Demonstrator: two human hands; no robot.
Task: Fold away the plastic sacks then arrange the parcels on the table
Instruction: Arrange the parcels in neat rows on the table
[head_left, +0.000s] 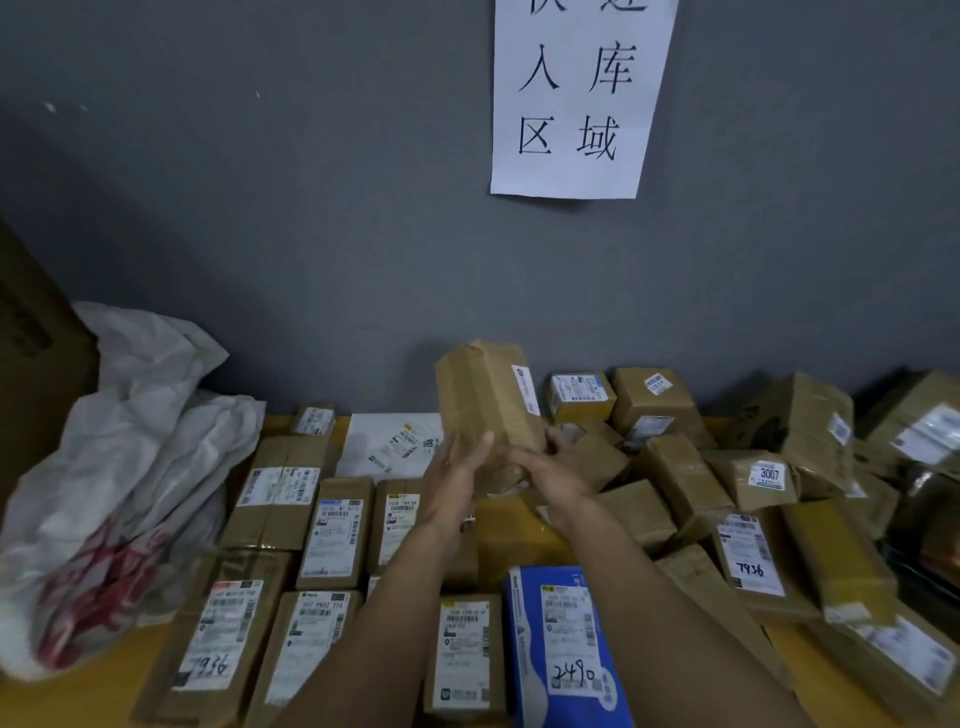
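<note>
I hold a brown taped parcel (485, 400) upright above the middle of the table, a white label on its right side. My left hand (457, 475) presses its left face and my right hand (550, 467) grips its lower right. Flat brown parcels (337, 535) lie in tidy rows on the yellow table (104, 691) to the left and front, with a blue parcel (561, 649) marked 2490 near the front. A loose heap of brown parcels (685, 478) covers the right side. Crumpled white plastic sacks (130, 467) with red print lie at the left.
A grey wall stands right behind the table with a white paper sign (576, 104) taped to it. A large cardboard box (36, 364) rises at the far left behind the sacks. A white flat mailer (389, 447) lies at the back centre.
</note>
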